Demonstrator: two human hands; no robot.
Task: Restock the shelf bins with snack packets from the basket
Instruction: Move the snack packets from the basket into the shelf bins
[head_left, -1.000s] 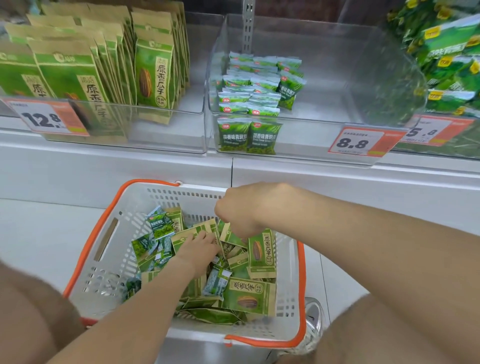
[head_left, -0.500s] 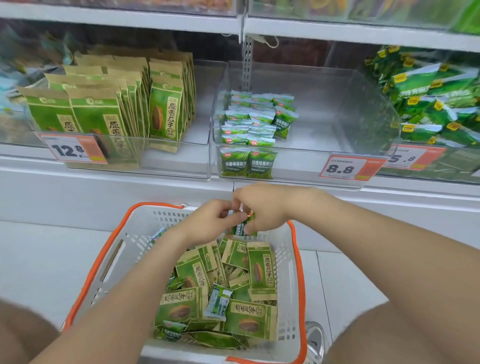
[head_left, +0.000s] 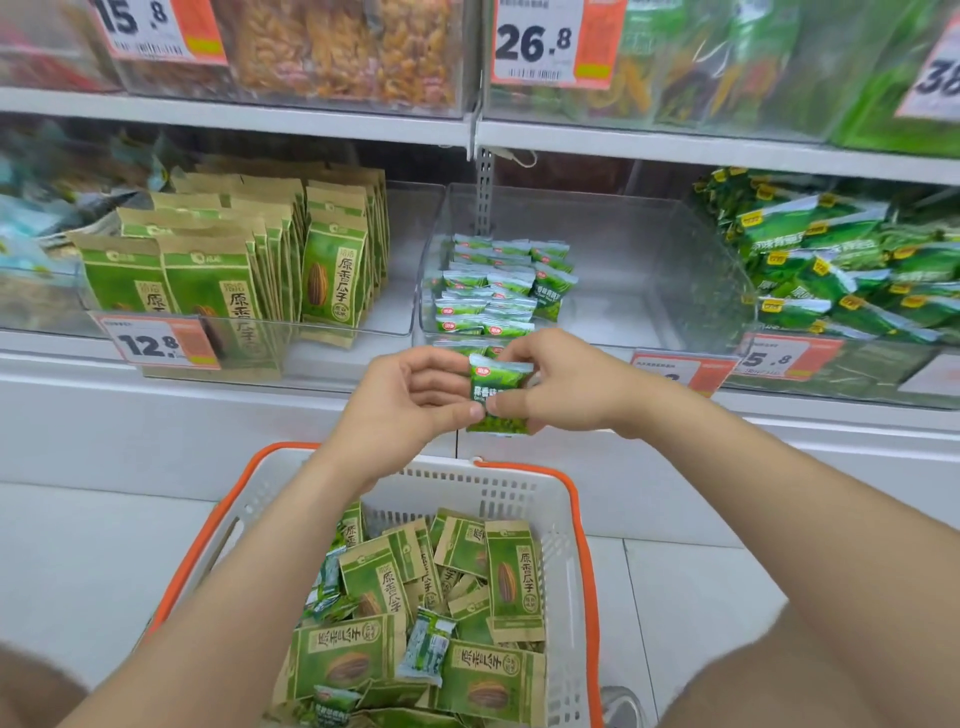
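Note:
A small green and white snack packet (head_left: 497, 384) is held upright between both hands, just in front of the middle clear bin (head_left: 649, 280). My left hand (head_left: 410, 400) pinches its left edge and my right hand (head_left: 566, 387) grips its right side. Inside that bin, rows of the same small green packets (head_left: 493, 286) fill the left part. Below my arms, the white basket with an orange rim (head_left: 566, 499) holds several large kraft sunflower seed packets (head_left: 514, 577) and a few small green ones (head_left: 428, 644).
The left clear bin (head_left: 400, 291) holds upright kraft seed packets (head_left: 332, 270) behind a 12.8 price tag (head_left: 150, 343). A right bin holds larger green bags (head_left: 831, 260). An upper shelf (head_left: 467, 130) carries more snack bins. Pale floor tiles lie around the basket.
Both hands rose out of the basket with a small green packet, up to the front of the middle bin. The view tilted upward, showing the upper shelf.

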